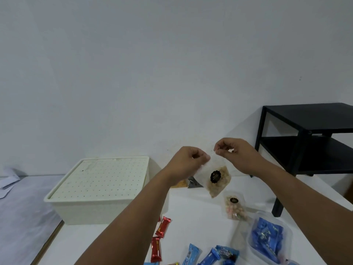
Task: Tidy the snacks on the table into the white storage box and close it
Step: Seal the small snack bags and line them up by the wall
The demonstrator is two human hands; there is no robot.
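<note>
Both hands, left and right, pinch the top corners of a clear pouch held above the table's far edge, right of the lidded box; better to free one hand and lift that lid first

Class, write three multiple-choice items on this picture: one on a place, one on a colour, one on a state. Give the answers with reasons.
1. Where is the box?
A. on the black shelf
B. on the table's left side
C. on the floor

2. What colour are the two wrappers near the left arm?
A. red
B. green
C. white

3. What is the lid's state?
A. off
B. propped up
C. on

Answers:
1 B: it stands left of the snacks.
2 A: both are red.
3 C: it lies flat on the box.
</note>
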